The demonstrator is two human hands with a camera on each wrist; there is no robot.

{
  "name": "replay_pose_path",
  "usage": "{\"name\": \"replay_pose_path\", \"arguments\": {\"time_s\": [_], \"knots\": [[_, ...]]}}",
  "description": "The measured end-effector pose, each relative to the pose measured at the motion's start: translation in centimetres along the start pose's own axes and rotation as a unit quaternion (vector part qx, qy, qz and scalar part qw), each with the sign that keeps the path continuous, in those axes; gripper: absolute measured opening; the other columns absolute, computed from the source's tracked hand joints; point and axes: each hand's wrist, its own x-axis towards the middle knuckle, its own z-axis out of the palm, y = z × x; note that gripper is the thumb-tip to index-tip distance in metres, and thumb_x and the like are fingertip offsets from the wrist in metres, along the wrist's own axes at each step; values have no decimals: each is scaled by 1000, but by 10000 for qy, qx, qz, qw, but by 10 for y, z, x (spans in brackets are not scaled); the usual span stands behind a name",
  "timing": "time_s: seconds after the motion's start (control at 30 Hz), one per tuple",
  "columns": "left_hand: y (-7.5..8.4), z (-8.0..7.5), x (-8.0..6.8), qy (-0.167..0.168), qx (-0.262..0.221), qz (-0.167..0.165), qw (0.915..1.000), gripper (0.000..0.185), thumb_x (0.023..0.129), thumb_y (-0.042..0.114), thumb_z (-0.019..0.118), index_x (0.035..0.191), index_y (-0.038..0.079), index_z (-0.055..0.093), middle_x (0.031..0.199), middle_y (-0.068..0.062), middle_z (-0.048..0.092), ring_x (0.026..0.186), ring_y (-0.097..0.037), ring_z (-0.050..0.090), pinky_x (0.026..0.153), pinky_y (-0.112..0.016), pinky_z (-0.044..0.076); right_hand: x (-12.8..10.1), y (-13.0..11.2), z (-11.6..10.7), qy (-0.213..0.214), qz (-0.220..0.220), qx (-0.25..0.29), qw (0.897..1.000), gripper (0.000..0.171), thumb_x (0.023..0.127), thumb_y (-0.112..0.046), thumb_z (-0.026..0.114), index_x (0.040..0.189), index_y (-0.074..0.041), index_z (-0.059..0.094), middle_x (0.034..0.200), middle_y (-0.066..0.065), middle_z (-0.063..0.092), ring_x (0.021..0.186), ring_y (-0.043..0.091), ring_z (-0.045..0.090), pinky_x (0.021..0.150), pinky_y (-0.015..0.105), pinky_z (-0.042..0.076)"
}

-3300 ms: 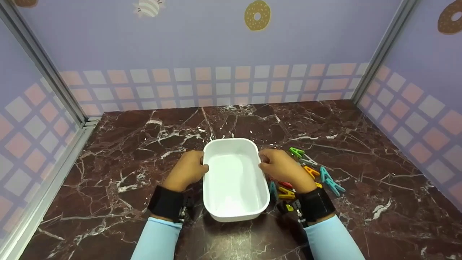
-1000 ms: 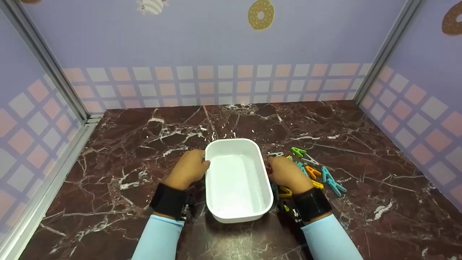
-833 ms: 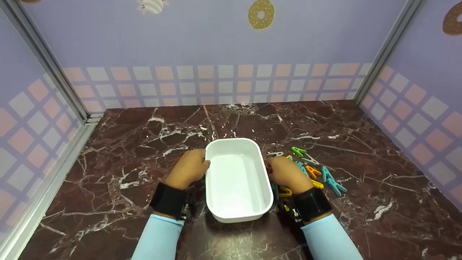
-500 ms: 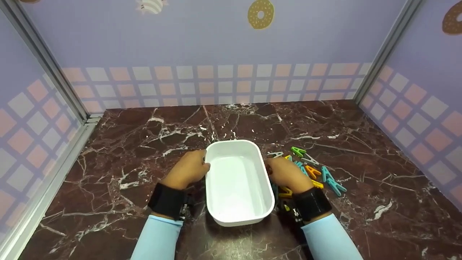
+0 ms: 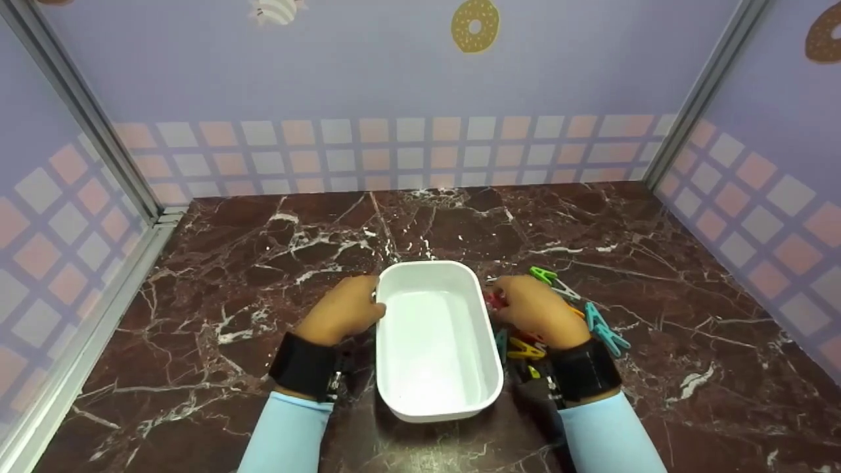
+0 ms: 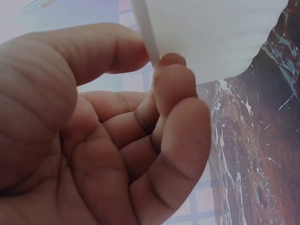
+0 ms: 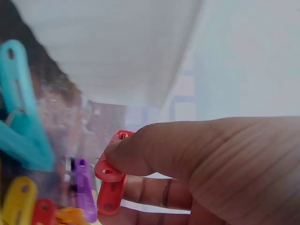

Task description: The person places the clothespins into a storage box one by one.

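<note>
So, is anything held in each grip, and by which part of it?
The left grip pinches the box by its left rim. The right grip pinches a red clip between thumb and fingers; the thumb hides exactly where.

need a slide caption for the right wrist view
Right hand pinches a red clothespin near a white tub, with a turquoise clothespin, a yellow clothespin and a purple clothespin alongside.
</note>
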Motion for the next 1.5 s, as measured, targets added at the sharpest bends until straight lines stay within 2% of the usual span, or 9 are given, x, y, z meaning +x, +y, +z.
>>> {"name": "replay_pose_path", "arguments": {"time_s": [0.2,0.37,0.5,0.63,0.8,1.0,1.17,1.4,1.5], "knots": [[0,-1,-1,-27,6,148,9999,26,80,5,61,105,0,69,90,-8,68,78,-25,59,78,-43,50,-4,-9,-14,-27,146,139,9998,17,77,-2,71,88,-6,59,65,0,50,57,18,47,56,33,38],[0,-2,-2,60,38,238,9997,26,81,6,61,105,1,69,92,-10,69,81,-26,60,81,-45,50,-5,-18,-22,-109,247,254,9993,21,77,-2,71,94,-7,62,66,0,51,55,17,49,54,32,39],[0,-3,-2,166,91,199,9996,25,83,8,61,105,0,68,96,-12,70,84,-28,61,82,-46,50,-6,-26,-28,54,-51,165,9998,13,83,-5,69,95,-8,62,72,1,52,62,18,50,59,34,41],[-1,-2,-2,194,136,114,9997,24,84,9,61,105,0,67,92,-11,68,83,-27,60,82,-45,50,-4,-38,-30,236,-418,163,9987,11,88,-5,65,99,-7,64,77,2,54,69,20,50,65,37,42],[-1,1,-1,146,94,62,9998,27,83,10,63,108,1,67,84,-6,65,79,-25,59,79,-43,49,1,-53,-23,229,-773,241,9965,17,87,-5,66,104,-7,67,86,3,63,77,21,56,71,38,47],[-1,1,-1,143,-9,17,9999,27,81,9,63,106,1,65,78,-3,62,74,-23,57,73,-41,48,10,-66,-13,-93,-912,299,9953,30,83,-2,67,112,-7,68,94,5,66,82,23,59,76,39,48],[2,0,-2,101,89,-97,9999,28,80,9,62,106,0,62,80,-5,62,75,-24,57,73,-42,49,15,-69,-5,-297,-1078,145,9936,30,84,-1,68,114,-4,67,96,8,67,82,24,59,76,40,49],[6,0,-2,-182,90,-154,9997,29,78,9,64,105,0,59,79,-6,62,73,-25,57,70,-41,50,17,-68,3,-305,-1343,-52,9905,25,84,-3,68,109,-2,67,85,5,63,78,22,55,77,39,47],[7,1,-2,-284,-71,-37,9996,42,77,7,64,118,-1,58,91,-12,66,83,-27,61,77,-42,51,18,-67,7,-417,-1320,-177,9902,24,84,-5,69,108,-2,67,81,3,59,77,21,53,74,38,46]]}}
